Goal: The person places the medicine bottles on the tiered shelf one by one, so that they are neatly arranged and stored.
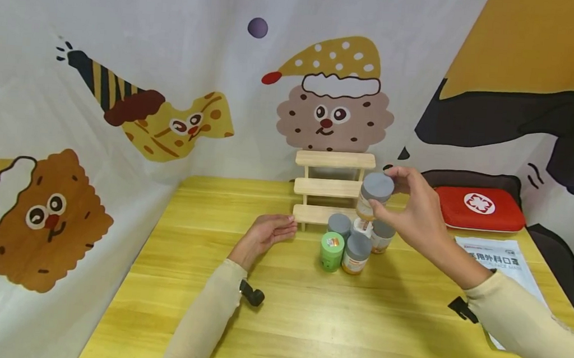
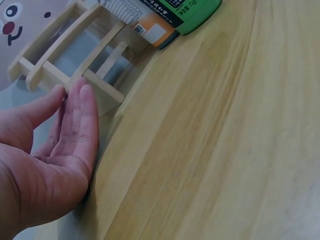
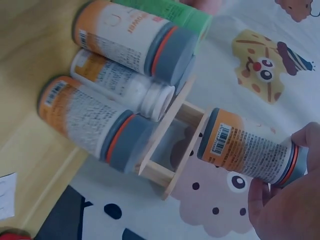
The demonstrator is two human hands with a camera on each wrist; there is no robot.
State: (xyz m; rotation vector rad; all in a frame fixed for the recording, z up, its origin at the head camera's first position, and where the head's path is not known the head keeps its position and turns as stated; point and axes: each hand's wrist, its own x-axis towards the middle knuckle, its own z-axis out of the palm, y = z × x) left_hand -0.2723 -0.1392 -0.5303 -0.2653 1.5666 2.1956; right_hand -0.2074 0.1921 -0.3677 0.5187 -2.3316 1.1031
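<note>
My right hand (image 1: 418,212) pinches a grey-capped supplement bottle (image 3: 245,147) around its cap, between thumb and fingers. The bottle is upright in the air, near the right end of a three-step wooden rack (image 1: 332,188). Below it on the table stand several more bottles: a green one (image 1: 331,254), a front grey-capped one (image 1: 355,257), others with grey caps, and a white one (image 3: 125,82) partly hidden among them. My left hand (image 1: 266,232) is at the rack's left side, its extended fingertips right at the end of the lowest step.
A red case with a white emblem (image 1: 479,208) lies at the back right. In front of it is a face mask packet (image 1: 508,258), partly under the right forearm. A printed cloth (image 1: 217,38) hangs behind the yellow wood-grain table (image 1: 305,326).
</note>
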